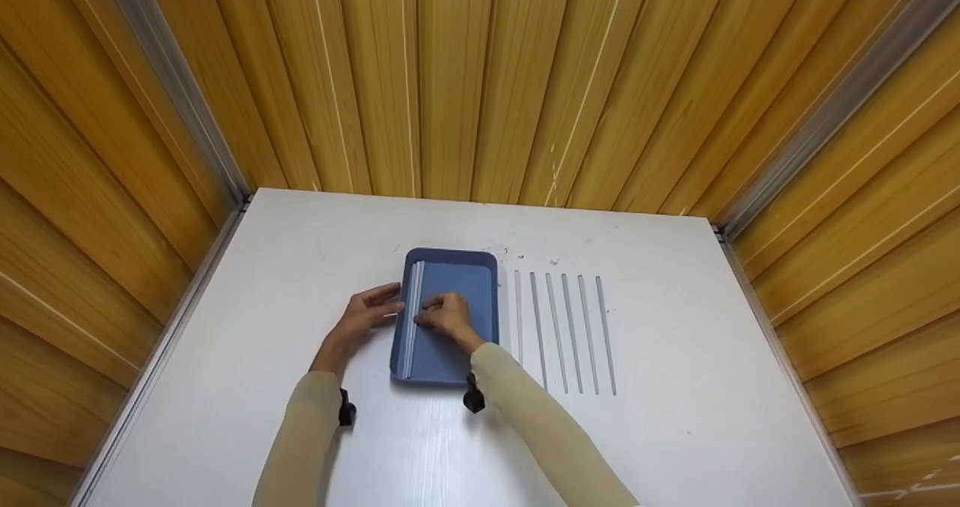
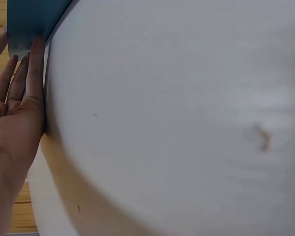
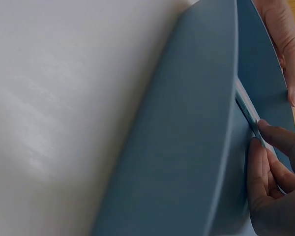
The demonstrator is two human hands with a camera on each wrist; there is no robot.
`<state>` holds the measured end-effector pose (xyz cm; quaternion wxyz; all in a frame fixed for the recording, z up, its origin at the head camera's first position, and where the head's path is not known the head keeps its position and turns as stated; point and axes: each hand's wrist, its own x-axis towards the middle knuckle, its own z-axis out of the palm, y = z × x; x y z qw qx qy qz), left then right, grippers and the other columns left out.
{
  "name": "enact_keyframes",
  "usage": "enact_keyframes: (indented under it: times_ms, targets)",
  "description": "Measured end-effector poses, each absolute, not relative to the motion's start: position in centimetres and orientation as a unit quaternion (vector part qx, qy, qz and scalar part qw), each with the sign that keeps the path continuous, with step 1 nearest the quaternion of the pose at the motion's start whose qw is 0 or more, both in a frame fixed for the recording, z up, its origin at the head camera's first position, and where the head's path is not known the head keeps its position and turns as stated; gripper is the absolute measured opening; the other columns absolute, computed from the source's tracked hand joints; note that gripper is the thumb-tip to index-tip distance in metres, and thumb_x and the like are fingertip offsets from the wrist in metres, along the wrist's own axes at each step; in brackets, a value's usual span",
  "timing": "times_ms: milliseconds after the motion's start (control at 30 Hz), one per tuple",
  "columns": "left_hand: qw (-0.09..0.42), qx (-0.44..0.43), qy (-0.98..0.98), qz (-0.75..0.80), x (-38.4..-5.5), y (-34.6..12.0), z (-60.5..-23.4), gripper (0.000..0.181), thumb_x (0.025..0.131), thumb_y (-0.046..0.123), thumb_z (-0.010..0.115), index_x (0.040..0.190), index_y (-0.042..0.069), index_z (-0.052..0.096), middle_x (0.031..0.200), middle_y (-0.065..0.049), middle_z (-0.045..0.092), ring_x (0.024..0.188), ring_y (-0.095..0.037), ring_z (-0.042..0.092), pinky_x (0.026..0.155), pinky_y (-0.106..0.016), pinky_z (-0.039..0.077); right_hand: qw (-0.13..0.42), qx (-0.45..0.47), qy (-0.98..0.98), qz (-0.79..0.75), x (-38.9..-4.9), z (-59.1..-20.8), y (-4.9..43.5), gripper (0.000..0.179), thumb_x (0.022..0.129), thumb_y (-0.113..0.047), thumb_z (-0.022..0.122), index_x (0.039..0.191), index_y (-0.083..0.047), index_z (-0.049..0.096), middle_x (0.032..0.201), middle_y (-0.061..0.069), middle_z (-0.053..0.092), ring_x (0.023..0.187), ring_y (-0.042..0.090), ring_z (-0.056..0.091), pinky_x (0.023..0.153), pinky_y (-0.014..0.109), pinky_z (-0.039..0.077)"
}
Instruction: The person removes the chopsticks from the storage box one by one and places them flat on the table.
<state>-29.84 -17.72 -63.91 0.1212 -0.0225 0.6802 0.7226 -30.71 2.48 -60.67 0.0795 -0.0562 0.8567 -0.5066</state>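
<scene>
A shallow blue tray (image 1: 469,282) lies lengthwise on the white table. Several thin, pale sticks (image 1: 409,346) lie side by side along its left wall. My right hand (image 1: 448,316) reaches into the tray and pinches one thin stick (image 3: 247,105) near its middle, between thumb and fingers; the fingers hide part of it. On the other side, my left hand (image 1: 365,313) rests its extended fingers against the outside of the tray's left wall. In the left wrist view those fingers (image 2: 36,69) lie fairly straight along the blue wall.
To the right of the tray, several similar thin sticks (image 1: 570,334) lie in a spaced, roughly parallel row on the table (image 1: 675,387). Wood-patterned panels (image 1: 450,79) close off the back and both sides. Small dark specks mark the tabletop beyond the row.
</scene>
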Motion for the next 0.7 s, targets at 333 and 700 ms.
enact_keyframes:
  times_ms: [333,700]
  targets:
    - [0.125,-0.031,0.684,0.718,-29.66,-17.71,-63.65,0.061,0.093,0.012,0.075,0.149,0.005,0.052,0.154,-0.017,0.052,0.135,-0.029,0.057,0.105,-0.036,0.056,0.066,-0.057,0.875,-0.475,-30.14,-60.56,2.07,0.03,0.071,-0.008,0.092,0.093,0.006,0.077,0.079,0.015,0.075,0.06,0.006,0.053,0.052,0.014,0.04]
    - [0.127,-0.025,0.684,0.718,-29.88,-17.7,-63.81,0.061,0.094,0.013,0.075,0.149,0.005,0.051,0.154,-0.018,0.052,0.133,-0.027,0.059,0.103,-0.034,0.057,0.067,-0.064,0.873,-0.479,-30.41,-60.47,2.23,0.027,0.076,-0.006,0.087,0.097,0.008,0.077,0.082,0.019,0.077,0.054,0.004,0.054,0.048,0.014,0.046]
